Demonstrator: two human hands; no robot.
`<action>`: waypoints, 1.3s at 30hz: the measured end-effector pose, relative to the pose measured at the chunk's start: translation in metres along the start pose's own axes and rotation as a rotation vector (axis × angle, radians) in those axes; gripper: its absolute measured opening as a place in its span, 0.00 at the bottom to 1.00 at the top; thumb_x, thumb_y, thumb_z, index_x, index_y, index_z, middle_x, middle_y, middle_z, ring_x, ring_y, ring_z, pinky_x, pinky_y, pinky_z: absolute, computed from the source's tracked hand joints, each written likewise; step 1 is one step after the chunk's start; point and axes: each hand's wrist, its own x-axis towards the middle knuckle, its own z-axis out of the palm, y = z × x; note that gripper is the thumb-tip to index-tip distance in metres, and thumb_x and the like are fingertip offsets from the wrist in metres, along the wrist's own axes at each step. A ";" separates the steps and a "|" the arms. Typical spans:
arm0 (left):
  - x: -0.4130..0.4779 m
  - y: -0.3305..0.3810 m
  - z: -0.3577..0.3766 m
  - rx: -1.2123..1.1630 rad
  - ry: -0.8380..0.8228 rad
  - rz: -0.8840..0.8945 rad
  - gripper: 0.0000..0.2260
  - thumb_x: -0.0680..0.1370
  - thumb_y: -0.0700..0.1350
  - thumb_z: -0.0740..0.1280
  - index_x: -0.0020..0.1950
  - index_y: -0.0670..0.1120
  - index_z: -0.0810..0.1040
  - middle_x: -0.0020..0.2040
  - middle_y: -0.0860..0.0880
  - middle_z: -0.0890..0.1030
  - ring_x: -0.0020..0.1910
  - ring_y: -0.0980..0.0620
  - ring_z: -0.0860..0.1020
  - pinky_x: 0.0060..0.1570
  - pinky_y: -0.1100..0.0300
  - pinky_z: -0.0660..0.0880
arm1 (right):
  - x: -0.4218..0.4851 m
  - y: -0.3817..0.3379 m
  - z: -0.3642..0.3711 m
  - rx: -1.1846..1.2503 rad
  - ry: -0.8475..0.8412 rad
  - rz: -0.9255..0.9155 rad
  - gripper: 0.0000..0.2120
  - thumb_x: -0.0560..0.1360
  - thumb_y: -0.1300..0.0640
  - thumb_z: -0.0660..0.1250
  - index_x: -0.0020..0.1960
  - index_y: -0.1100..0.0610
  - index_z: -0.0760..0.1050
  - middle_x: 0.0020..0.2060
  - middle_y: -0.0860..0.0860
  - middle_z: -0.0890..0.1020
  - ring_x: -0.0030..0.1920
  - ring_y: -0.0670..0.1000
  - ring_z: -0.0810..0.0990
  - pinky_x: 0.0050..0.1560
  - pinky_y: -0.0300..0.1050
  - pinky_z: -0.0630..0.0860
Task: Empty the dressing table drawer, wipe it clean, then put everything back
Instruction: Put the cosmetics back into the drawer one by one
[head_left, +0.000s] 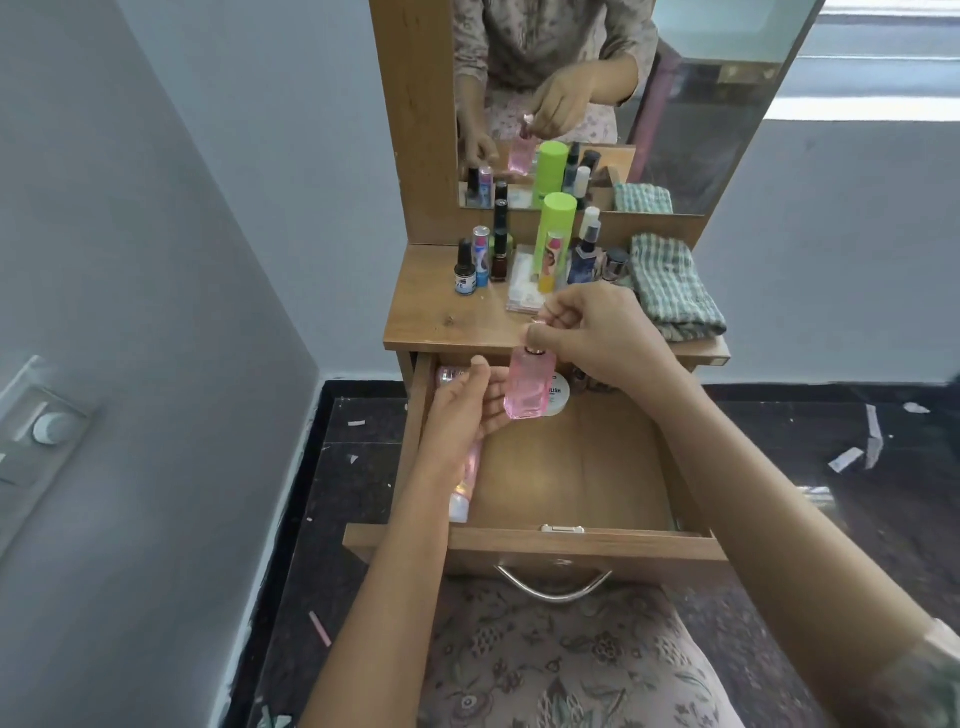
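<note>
Head view: our right hand (587, 332) pinches the cap of the pink perfume bottle (529, 384), which hangs upright below the fingertips over the open drawer (571, 540). Our left hand (467, 410) cups the bottle's left side, fingers loosely spread. A pink tube (465, 488) lies along the drawer's left wall.

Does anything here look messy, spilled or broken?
Nothing spilled or broken. Only the dark floor stands out: pale scraps of paper or tape litter it on both sides of the open drawer.
</note>
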 end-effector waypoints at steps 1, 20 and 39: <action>0.000 0.000 0.001 0.000 -0.046 -0.026 0.17 0.82 0.53 0.56 0.48 0.46 0.80 0.39 0.51 0.85 0.41 0.55 0.84 0.45 0.62 0.80 | 0.001 0.001 0.001 -0.023 0.017 0.025 0.11 0.70 0.49 0.73 0.37 0.57 0.78 0.26 0.44 0.75 0.26 0.39 0.72 0.31 0.36 0.70; 0.012 -0.016 -0.011 0.363 0.332 -0.096 0.08 0.76 0.53 0.63 0.49 0.51 0.79 0.44 0.50 0.82 0.44 0.51 0.81 0.53 0.47 0.78 | -0.012 0.044 0.103 -0.003 0.283 0.251 0.12 0.72 0.51 0.71 0.53 0.54 0.80 0.45 0.50 0.83 0.48 0.52 0.79 0.46 0.44 0.71; 0.015 -0.018 -0.009 0.353 0.412 -0.057 0.05 0.78 0.48 0.63 0.49 0.51 0.78 0.43 0.53 0.80 0.44 0.53 0.79 0.50 0.51 0.78 | -0.002 0.059 0.118 0.259 0.199 0.284 0.19 0.69 0.62 0.74 0.59 0.59 0.78 0.46 0.52 0.80 0.47 0.50 0.79 0.52 0.42 0.77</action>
